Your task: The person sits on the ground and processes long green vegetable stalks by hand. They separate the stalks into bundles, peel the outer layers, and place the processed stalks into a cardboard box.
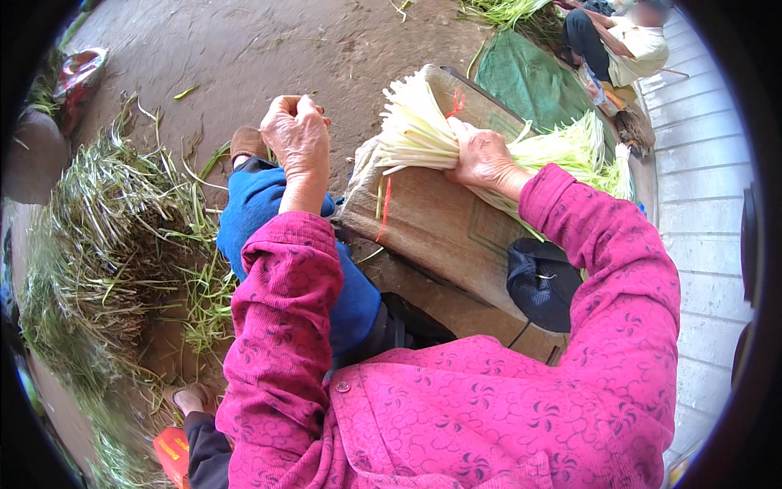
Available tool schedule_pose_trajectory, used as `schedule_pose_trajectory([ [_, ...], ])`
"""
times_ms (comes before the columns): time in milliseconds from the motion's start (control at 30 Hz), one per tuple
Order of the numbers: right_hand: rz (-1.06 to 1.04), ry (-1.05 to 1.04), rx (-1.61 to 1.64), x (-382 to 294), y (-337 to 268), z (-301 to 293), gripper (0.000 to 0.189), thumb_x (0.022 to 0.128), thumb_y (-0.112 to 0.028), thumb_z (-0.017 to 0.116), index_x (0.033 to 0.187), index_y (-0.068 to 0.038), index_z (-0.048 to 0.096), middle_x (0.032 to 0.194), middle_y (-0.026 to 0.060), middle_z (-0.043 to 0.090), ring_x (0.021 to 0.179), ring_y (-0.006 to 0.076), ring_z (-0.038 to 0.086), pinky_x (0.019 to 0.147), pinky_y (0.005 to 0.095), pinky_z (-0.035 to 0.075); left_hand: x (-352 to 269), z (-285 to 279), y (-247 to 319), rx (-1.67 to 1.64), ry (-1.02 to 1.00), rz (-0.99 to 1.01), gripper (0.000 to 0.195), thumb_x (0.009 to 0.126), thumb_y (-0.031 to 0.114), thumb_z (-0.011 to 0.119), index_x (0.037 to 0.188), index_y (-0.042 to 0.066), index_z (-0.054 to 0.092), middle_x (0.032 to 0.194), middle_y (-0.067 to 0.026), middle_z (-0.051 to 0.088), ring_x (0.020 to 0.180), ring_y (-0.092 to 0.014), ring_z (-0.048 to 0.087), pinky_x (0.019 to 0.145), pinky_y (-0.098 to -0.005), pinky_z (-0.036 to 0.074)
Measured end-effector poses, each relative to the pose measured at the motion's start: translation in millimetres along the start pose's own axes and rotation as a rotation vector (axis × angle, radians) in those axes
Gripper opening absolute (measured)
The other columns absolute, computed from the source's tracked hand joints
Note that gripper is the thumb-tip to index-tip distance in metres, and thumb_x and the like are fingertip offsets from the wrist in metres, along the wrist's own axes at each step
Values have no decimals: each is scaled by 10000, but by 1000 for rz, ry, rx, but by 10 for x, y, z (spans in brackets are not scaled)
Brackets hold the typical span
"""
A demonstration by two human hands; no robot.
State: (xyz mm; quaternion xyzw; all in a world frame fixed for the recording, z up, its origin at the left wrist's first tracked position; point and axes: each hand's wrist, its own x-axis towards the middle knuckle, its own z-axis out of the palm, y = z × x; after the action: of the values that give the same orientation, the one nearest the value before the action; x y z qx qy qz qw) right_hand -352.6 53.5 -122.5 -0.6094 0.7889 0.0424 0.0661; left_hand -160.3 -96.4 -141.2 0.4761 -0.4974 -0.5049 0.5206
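My right hand point(486, 153) grips a bunch of pale green-white leafy vegetable stalks point(418, 125), perhaps garlic chives, with the cut ends fanned to the left. The bunch lies over a low bench or board covered with a woven sack point(427, 214). A red tie string point(456, 104) stands up beside the bunch, and another red string point(383, 211) hangs over the sack's near side. My left hand point(298, 137) is raised over my blue-covered knee, its fingers curled together. I see nothing in it, though its palm is hidden. More pale stalks point(568, 150) lie beyond my right wrist.
At left a large heap of leafy waste point(116, 244) covers the ground. A dark mesh cap point(544, 284) rests at the sack's near right end. Beyond the sack lies a green tarp point(525, 79). A person point(629, 46) sits at the far right near the pale slatted surface point(702, 177).
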Motion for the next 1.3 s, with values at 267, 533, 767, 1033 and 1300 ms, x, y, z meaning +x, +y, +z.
schedule_pose_trajectory([
  [267,20,-2,-36,7,-16,-6,606,571,-300,662,1058,-42,411,941,180,552,840,322,570,726,384,468,-560,163,351,336,-480,777,53,706,24,575,757,35,577,671,-149,570,594,-279,582,557,-311,457],
  [533,-60,92,68,-22,37,25,431,652,-239,590,977,-6,431,855,195,561,770,343,585,668,400,474,-844,786,170,686,-729,691,84,712,107,523,736,29,544,667,-154,579,637,-300,590,561,-385,456],
  [767,-138,162,80,-29,102,97,313,662,-221,579,869,-3,491,779,181,557,699,335,582,622,395,476,-871,980,112,909,-761,728,79,642,96,598,709,58,585,630,-115,602,612,-234,620,514,-333,481],
  [1033,-155,184,98,-24,54,61,340,639,-224,592,886,-6,507,799,176,563,739,304,588,645,372,475,-826,1048,122,841,-620,570,55,651,111,574,635,65,602,637,-143,598,644,-269,616,552,-364,481],
  [1300,-27,96,29,-11,1,35,486,590,-239,619,981,-12,442,881,180,556,812,313,579,717,370,469,-26,128,482,36,-345,161,120,750,43,488,755,-3,599,559,27,460,441,-45,385,382,-209,302],
])
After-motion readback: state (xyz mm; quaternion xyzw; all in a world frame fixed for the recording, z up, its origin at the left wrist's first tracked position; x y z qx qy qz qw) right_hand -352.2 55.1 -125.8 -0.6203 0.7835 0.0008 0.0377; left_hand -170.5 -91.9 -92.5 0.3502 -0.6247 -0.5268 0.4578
